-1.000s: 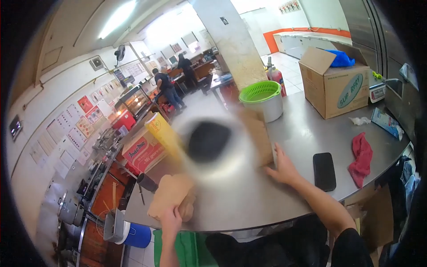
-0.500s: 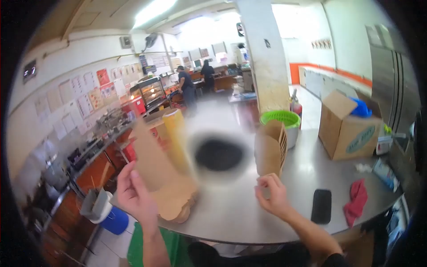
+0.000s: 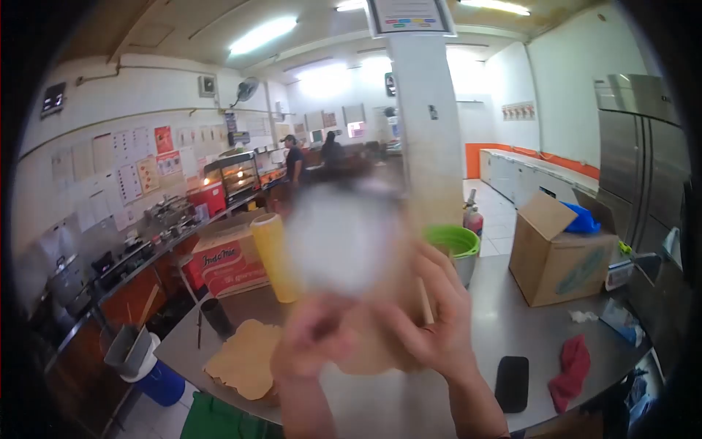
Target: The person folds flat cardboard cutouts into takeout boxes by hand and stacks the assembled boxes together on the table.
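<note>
Brown paper or card (image 3: pixel 369 351) stands between my two hands, its upper part hidden behind a blurred pale patch. My left hand (image 3: pixel 314 340) is closed at its left edge, fingers curled in and partly smeared. My right hand (image 3: pixel 439 318) grips its right side, fingers bent over and thumb toward the middle. To the left, a stack of brown sheets (image 3: pixel 247 358) with wavy edges lies on the metal table (image 3: pixel 486 314). A dark cup (image 3: pixel 216 317) and a tall yellow roll (image 3: pixel 270 256) stand behind that stack.
At the right are a black phone (image 3: pixel 512 384), a red cloth (image 3: pixel 570 373) and an open cardboard box (image 3: pixel 559 263) with blue plastic inside. A green basket (image 3: pixel 457 240) sits behind my right hand. A red-and-brown carton (image 3: pixel 228 267) stands back left. Two people are in the far background.
Both hands have come together at the centre, with brown paper now between them. The paper raised by my left hand has left the stack's side. The view has tilted upward since half a second ago.
</note>
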A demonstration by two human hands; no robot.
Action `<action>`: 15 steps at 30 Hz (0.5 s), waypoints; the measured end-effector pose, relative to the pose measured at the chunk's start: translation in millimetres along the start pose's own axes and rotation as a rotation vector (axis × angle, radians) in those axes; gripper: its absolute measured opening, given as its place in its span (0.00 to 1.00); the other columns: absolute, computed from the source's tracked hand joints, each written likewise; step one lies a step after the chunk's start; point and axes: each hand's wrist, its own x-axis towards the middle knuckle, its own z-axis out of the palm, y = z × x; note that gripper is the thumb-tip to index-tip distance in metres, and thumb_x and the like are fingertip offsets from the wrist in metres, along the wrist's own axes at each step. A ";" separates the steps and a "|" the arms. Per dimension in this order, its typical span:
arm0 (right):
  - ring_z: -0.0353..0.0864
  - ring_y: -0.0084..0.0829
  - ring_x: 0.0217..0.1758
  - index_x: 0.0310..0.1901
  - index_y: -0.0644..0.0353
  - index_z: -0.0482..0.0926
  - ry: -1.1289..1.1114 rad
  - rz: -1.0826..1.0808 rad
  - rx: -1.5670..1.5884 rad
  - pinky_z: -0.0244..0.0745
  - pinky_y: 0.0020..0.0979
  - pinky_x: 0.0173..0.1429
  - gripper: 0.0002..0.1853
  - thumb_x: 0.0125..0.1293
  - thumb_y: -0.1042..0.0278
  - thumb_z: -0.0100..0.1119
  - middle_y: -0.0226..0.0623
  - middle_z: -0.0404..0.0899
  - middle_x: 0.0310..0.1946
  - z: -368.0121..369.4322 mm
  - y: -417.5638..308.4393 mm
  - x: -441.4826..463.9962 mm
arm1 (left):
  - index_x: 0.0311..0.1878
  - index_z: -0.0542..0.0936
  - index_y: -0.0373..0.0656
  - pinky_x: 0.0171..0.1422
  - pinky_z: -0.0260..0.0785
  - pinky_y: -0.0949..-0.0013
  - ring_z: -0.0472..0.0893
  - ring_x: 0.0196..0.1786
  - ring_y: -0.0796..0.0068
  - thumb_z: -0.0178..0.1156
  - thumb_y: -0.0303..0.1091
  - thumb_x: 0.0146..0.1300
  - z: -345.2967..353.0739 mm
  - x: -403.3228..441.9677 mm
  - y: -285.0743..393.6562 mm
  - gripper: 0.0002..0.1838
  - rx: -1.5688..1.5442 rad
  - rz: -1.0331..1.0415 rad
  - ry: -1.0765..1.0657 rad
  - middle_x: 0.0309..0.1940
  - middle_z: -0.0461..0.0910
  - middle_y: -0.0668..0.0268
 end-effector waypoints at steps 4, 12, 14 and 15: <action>0.78 0.48 0.67 0.64 0.66 0.77 0.016 0.156 0.204 0.75 0.41 0.67 0.34 0.54 0.72 0.78 0.56 0.76 0.63 8.7 16.2 -4.3 | 0.69 0.57 0.35 0.59 0.69 0.72 0.78 0.59 0.74 0.70 0.23 0.60 13.2 6.8 -11.5 0.39 0.257 0.103 -0.253 0.56 0.77 0.59; 0.80 0.45 0.64 0.58 0.63 0.84 0.014 0.010 -0.137 0.77 0.39 0.64 0.33 0.46 0.73 0.82 0.49 0.78 0.66 3.8 38.7 0.5 | 0.67 0.72 0.27 0.63 0.69 0.66 0.83 0.53 0.67 0.65 0.17 0.62 -9.5 28.5 -26.4 0.29 0.451 0.129 -0.295 0.52 0.83 0.50; 0.75 0.48 0.70 0.62 0.66 0.80 -0.069 -0.005 -0.172 0.68 0.45 0.73 0.33 0.52 0.72 0.77 0.54 0.77 0.65 2.9 39.0 -0.4 | 0.63 0.76 0.26 0.62 0.71 0.65 0.83 0.51 0.66 0.65 0.16 0.61 -12.7 30.6 -37.2 0.25 0.370 0.218 -0.263 0.48 0.84 0.49; 0.75 0.48 0.70 0.62 0.66 0.80 -0.075 -0.004 -0.176 0.68 0.45 0.73 0.33 0.52 0.72 0.77 0.54 0.77 0.65 3.0 38.1 0.0 | 0.61 0.77 0.26 0.61 0.72 0.64 0.83 0.50 0.65 0.65 0.16 0.61 -14.8 31.6 -39.6 0.23 0.327 0.264 -0.248 0.46 0.85 0.48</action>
